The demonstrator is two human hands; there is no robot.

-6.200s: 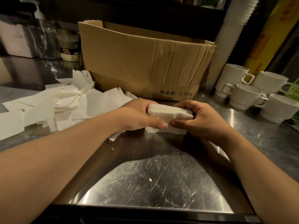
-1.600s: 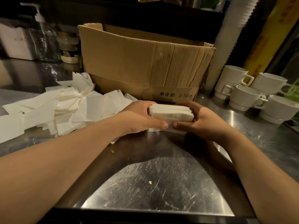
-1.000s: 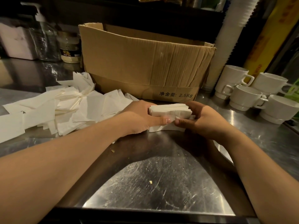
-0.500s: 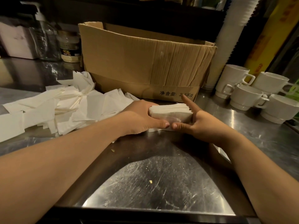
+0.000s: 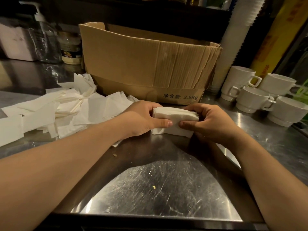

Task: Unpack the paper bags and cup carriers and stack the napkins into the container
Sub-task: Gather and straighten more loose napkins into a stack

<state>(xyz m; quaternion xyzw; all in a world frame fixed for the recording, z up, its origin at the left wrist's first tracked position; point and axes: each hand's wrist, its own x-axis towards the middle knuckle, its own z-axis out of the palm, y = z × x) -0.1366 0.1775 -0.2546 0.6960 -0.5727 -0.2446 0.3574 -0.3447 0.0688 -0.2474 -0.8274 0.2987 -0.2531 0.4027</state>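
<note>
White napkins (image 5: 175, 116) are gripped as a squared stack between the left hand (image 5: 143, 119) and right hand (image 5: 211, 124), near the middle of the steel counter (image 5: 166, 189). Uneven squeezing could fan the top sheets out or spill them.

I saw the napkin stack (image 5: 175, 121) on the counter (image 5: 166, 189), directly before the cardboard box (image 5: 146, 64). Loose napkins (image 5: 50, 112) lay to its left, cups (image 5: 266, 97) to its right. A pump bottle (image 5: 45, 42) and jar (image 5: 70, 49) stood left of the box.
</note>
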